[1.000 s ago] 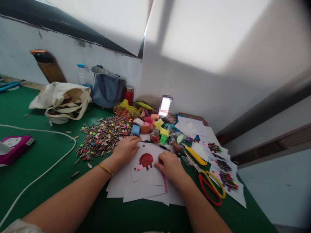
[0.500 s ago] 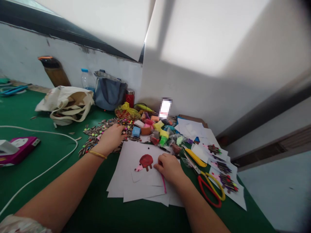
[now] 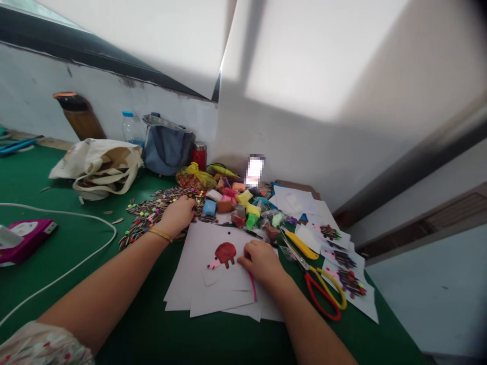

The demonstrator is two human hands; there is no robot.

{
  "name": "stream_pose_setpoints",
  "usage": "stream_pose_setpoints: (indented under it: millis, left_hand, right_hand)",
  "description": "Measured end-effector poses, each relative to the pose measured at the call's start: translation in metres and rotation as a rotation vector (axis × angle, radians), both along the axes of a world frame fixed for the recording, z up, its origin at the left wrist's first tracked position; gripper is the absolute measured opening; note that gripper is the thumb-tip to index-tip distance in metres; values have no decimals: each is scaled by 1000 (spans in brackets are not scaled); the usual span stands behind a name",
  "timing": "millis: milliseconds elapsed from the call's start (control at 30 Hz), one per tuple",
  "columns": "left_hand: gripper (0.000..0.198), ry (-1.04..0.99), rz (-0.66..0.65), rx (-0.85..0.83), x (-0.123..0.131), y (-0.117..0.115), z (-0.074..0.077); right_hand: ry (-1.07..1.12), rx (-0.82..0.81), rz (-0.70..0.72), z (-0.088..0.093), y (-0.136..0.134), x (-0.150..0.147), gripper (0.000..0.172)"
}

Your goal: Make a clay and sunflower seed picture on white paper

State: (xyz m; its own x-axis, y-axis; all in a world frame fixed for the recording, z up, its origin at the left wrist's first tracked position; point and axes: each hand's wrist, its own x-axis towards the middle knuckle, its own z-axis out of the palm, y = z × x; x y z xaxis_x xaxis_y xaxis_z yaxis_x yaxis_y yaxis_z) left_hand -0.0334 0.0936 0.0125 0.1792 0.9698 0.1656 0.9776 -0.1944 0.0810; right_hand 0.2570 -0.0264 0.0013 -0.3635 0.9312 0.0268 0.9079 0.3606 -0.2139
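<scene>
My left hand [image 3: 178, 215] is at the right part of a pile of striped seeds and coloured balls [image 3: 146, 215]; its fingertips point down and are partly hidden, so their hold cannot be made out. My right hand [image 3: 259, 257] rests with curled fingers on white paper sheets [image 3: 190, 263], and what its fingers hold, if anything, is hidden. Left of it on the top sheet is a red clay animal [image 3: 225, 252] with a pink snout and brown legs. A pink strip [image 3: 252, 287] lies below my right hand.
Scissors [image 3: 317, 279] and a yellow cutter [image 3: 302, 246] lie right of my right hand, beside finished-looking seed figures on paper [image 3: 352, 284]. Clay blocks [image 3: 224, 207], a blue bag [image 3: 167, 147], a cloth bag [image 3: 95, 162] and a red flask [image 3: 199, 156] stand behind. A white cable [image 3: 91, 253] crosses the left.
The view has shifted slightly, moving the scene a little left. My left hand has moved a little rightward over the seeds, its fingers more drawn together. My right hand stays on the paper.
</scene>
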Motion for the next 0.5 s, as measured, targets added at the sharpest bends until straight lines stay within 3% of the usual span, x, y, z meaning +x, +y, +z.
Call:
stream_pose_setpoints:
  millis: [500]
  left_hand:
    - [28,-89,-38,83,1,-3,-1]
  right_hand:
    - [-63,97,-13,6,0,1,17]
